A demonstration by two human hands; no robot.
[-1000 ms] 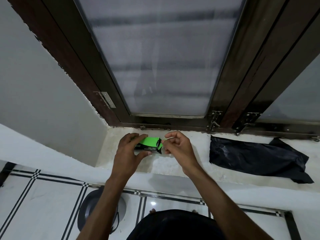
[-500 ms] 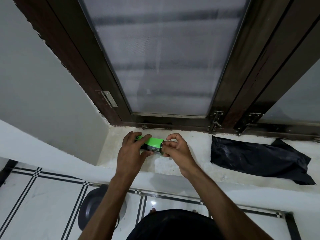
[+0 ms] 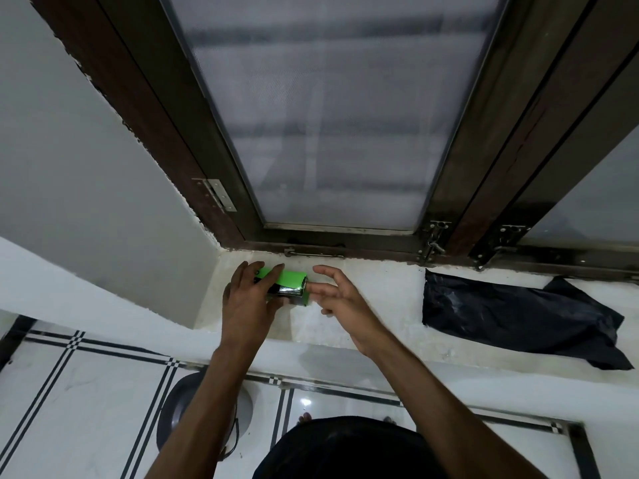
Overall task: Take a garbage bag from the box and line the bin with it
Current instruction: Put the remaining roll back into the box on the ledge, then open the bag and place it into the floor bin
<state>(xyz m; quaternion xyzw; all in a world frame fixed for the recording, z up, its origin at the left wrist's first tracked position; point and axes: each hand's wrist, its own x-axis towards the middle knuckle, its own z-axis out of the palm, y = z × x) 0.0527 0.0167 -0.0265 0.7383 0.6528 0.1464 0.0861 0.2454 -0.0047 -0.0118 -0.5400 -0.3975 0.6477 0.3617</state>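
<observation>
A small green garbage-bag box (image 3: pixel 288 284) rests on the white windowsill (image 3: pixel 380 305) near its left corner. My left hand (image 3: pixel 249 299) grips the box from the left, fingers over its top. My right hand (image 3: pixel 340 299) hovers just right of the box's end, fingers spread and holding nothing. A crumpled black garbage bag (image 3: pixel 518 318) lies flat on the sill to the right. Below the sill, a grey round bin (image 3: pixel 207 413) stands on the tiled floor, partly hidden by my left forearm.
A dark wooden window frame (image 3: pixel 449 188) with frosted panes rises behind the sill, with metal latches (image 3: pixel 432 242) at its base. A white wall closes the left side. White floor tiles with black stripes lie below.
My right hand has let go of the box's right end and opened, drawing slightly away. The box has come down onto the sill under my left hand.
</observation>
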